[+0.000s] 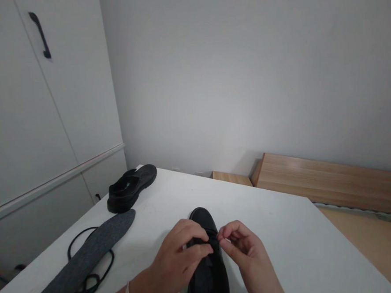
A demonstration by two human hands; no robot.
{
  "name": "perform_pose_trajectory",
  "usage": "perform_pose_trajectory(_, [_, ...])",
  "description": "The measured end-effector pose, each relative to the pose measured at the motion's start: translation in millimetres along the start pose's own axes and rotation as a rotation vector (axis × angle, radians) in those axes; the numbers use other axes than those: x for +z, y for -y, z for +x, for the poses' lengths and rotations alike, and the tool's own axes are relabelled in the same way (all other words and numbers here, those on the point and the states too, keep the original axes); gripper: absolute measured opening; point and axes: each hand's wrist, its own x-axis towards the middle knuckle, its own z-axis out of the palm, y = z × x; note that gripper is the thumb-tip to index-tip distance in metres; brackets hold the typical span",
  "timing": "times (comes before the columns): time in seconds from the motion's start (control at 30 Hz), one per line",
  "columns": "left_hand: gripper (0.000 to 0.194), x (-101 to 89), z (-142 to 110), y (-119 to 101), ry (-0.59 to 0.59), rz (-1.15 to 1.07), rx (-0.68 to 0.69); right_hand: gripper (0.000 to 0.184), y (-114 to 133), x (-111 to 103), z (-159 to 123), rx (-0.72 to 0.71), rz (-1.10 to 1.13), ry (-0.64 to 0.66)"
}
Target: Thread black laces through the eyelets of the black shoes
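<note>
A black shoe (pixel 206 276) stands on the white table in front of me, its toe pointing away. Over its left side lies my left hand (pixel 179 256), thumb and fingertips closed on the upper near the shoe's opening. My right hand (pixel 241 252) is at the right edge of the same part, with thumb and forefinger pinched together. Whatever is between those fingertips is too small and dark to make out. The fingers partly cover the middle of the upper.
A second black shoe (pixel 132 188) rests at the table's far left corner. Nearer me, a dark grey insole (pixel 86 263) lies across a looped black lace (pixel 96 281). Beyond the white table (pixel 279 221) are a wooden board (pixel 330 178), a wall and a white cabinet (pixel 47 102).
</note>
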Motion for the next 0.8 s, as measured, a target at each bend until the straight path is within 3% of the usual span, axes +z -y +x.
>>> perform_pose_trajectory(0.1, [0.032,-8.9,-12.0,7.3,-0.011,-0.092,-0.173,0.027,-13.1,-17.9,-4.3,-0.043,-0.054,-0.110])
perform_pose_trajectory(0.27, [0.017,-20.4,-34.3,17.4,-0.047,-0.290,-0.586,0.024,-36.0,-49.7,-17.4,-0.082,-0.134,-0.233])
perform_pose_trajectory(0.43, [0.009,-6.1,-9.8,9.3,0.030,-0.620,-0.893,0.018,-18.1,-34.0,-19.4,-0.222,-0.175,-0.229])
perform_pose_trajectory(0.63, [0.010,12.9,32.5,-3.4,0.236,-0.644,-0.837,0.023,23.7,3.2,-10.6,-0.641,-0.441,0.037])
perform_pose_trajectory(0.7, [0.010,12.2,36.6,-5.8,0.256,-0.595,-0.794,0.023,26.5,6.6,-8.5,-0.665,-0.457,0.047])
perform_pose_trajectory(0.8, [0.012,7.7,36.0,-7.2,0.252,-0.536,-0.774,0.015,21.1,4.2,-6.8,-0.521,-0.439,-0.034])
